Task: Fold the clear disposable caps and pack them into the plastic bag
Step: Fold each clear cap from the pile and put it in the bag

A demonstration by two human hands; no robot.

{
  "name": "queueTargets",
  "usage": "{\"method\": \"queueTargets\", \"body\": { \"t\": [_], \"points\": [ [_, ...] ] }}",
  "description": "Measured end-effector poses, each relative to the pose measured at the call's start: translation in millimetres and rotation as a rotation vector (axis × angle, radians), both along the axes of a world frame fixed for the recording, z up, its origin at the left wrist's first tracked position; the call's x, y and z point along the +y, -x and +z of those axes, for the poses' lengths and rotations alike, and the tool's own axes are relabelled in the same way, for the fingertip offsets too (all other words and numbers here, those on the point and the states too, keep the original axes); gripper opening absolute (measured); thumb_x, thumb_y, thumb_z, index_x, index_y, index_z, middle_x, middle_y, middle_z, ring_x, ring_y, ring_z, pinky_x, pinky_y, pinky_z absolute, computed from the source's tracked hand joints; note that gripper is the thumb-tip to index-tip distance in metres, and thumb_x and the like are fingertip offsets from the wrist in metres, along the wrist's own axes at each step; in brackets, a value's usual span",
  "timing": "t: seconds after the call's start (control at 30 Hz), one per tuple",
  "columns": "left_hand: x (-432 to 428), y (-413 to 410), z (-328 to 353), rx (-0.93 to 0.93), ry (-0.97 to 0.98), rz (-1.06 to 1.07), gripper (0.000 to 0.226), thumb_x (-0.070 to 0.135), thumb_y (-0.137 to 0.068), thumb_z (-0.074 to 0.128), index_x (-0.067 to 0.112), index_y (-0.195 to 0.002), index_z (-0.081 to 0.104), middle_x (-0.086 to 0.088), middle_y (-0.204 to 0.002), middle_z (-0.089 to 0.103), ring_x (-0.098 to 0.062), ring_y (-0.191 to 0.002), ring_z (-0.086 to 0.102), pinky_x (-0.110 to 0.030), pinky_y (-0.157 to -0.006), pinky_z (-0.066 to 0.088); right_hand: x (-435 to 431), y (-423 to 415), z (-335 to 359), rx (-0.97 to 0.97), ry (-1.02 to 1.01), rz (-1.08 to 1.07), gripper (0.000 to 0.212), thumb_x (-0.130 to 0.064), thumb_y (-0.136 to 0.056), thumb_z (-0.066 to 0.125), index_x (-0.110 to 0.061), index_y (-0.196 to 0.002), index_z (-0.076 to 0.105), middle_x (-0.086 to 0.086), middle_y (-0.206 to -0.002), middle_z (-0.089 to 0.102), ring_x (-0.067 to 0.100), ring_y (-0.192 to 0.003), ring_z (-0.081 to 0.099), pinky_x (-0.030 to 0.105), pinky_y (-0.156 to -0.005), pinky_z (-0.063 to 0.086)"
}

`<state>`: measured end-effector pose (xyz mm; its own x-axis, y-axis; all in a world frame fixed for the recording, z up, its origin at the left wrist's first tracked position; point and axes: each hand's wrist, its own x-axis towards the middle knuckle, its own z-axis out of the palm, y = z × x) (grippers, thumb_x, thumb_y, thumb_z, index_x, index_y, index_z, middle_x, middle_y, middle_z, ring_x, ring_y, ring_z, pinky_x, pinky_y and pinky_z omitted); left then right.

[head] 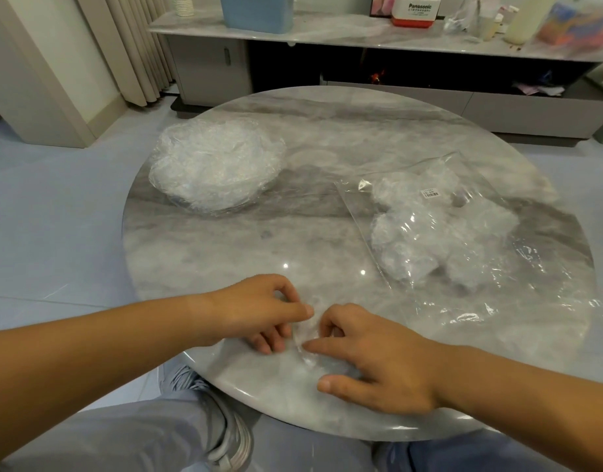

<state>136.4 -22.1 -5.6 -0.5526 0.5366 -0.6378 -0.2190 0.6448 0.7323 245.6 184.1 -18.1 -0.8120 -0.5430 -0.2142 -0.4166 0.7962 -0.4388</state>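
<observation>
At the near edge of the bench, my left hand and right hand, close together, pinch one clear cap. I should press each crease flat. To the right lies the part-filled plastic bag; far left, the unfolded pile.

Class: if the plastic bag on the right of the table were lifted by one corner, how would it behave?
Probably floppy: the plastic bag is thin, wrinkled film lying slack. Likely light, since it holds only bunched clear caps. Those might slide toward the low end, as the film looks glossy.
</observation>
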Motion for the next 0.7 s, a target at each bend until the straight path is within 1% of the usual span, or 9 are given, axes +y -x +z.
{"method": "queueTargets", "body": {
  "t": [0.07,0.17,0.23,0.33,0.43,0.5,0.57,0.63,0.7],
  "points": [
    [3,1,-3,0.18,0.023,-0.044,0.032,0.037,-0.086,0.078,0.016,-0.107,0.065,-0.007,-0.081,0.068,-0.015,-0.067,0.066,-0.031,-0.064,0.058,-1,-2,-1,0.043,-0.049,0.029,0.058,-0.063,-0.099,0.04,-0.034,-0.149,0.044,-0.002,-0.125,0.041,0.012,-0.11,0.039,0.03,-0.099,0.041],
    [9,5,-3,0.32,0.062,-0.124,0.035,0.041,-0.079,0.084,0.021,-0.103,0.07,-0.005,-0.09,0.074,-0.005,-0.061,0.063,-0.023,-0.06,0.055,-2,-5,-4,0.107,-0.103,0.053,0.059,-0.065,-0.099,0.039,-0.036,-0.15,0.043,0.001,-0.127,0.041,0.017,-0.113,0.041,0.036,-0.099,0.042],
    [14,7,-1,0.324,0.064,-0.133,0.041,0.042,-0.074,0.088,0.021,-0.104,0.07,-0.002,-0.09,0.075,-0.008,-0.063,0.065,-0.026,-0.063,0.057,-2,-10,-6,0.152,-0.123,0.058,0.058,-0.065,-0.1,0.037,-0.036,-0.15,0.043,0.002,-0.128,0.042,0.018,-0.115,0.042,0.038,-0.099,0.042],
    [20,10,1,0.264,0.06,-0.124,0.044,0.029,-0.074,0.09,0.017,-0.11,0.067,-0.003,-0.087,0.071,-0.014,-0.066,0.065,-0.03,-0.066,0.058,2,-16,-7,0.175,-0.099,0.059,0.058,-0.065,-0.101,0.036,-0.036,-0.15,0.041,0.002,-0.136,0.042,0.019,-0.121,0.042,0.037,-0.102,0.038],
    [23,11,0,0.245,0.075,-0.126,0.036,0.014,-0.078,0.086,0.012,-0.108,0.067,0.0,-0.076,0.067,-0.015,-0.064,0.065,-0.032,-0.068,0.061,9,-20,-6,0.171,-0.046,0.051,0.058,-0.063,-0.101,0.038,-0.032,-0.149,0.045,-0.003,-0.146,0.043,0.015,-0.132,0.038,0.034,-0.107,0.034],
    [25,9,-1,0.209,0.088,-0.114,0.025,0.006,-0.081,0.082,0.007,-0.102,0.069,-0.002,-0.072,0.064,-0.017,-0.063,0.065,-0.034,-0.07,0.063,14,-24,-4,0.13,0.05,0.009,0.058,-0.062,-0.099,0.043,-0.029,-0.146,0.051,-0.007,-0.149,0.045,0.009,-0.139,0.035,0.034,-0.112,0.033],
    [28,6,1,0.15,0.078,-0.085,0.013,0.002,-0.084,0.077,0.002,-0.096,0.071,-0.006,-0.073,0.066,-0.017,-0.064,0.066,-0.034,-0.071,0.063,17,-27,-2,0.049,0.248,-0.153,0.05,-0.06,-0.095,0.05,-0.034,-0.137,0.057,-0.013,-0.15,0.044,0.001,-0.142,0.032,0.03,-0.115,0.032],
    [34,4,6,0.076,0.014,0.001,0.006,-0.001,-0.087,0.073,0.001,-0.092,0.07,-0.01,-0.074,0.067,-0.021,-0.067,0.068,-0.034,-0.07,0.063,18,-27,6,-0.056,0.443,-0.418,0.035,-0.061,-0.09,0.056,-0.045,-0.12,0.062,-0.02,-0.153,0.035,-0.006,-0.143,0.029,0.027,-0.117,0.032],
    [43,3,13,-0.019,-0.101,0.131,0.008,-0.004,-0.089,0.069,0.003,-0.091,0.066,-0.015,-0.08,0.067,-0.025,-0.071,0.068,-0.036,-0.07,0.063,19,-23,17,-0.151,0.617,-0.654,0.017,-0.05,-0.092,0.065,-0.043,-0.106,0.071,-0.022,-0.15,0.041,-0.012,-0.14,0.032,0.029,-0.117,0.034]
  ]
}}
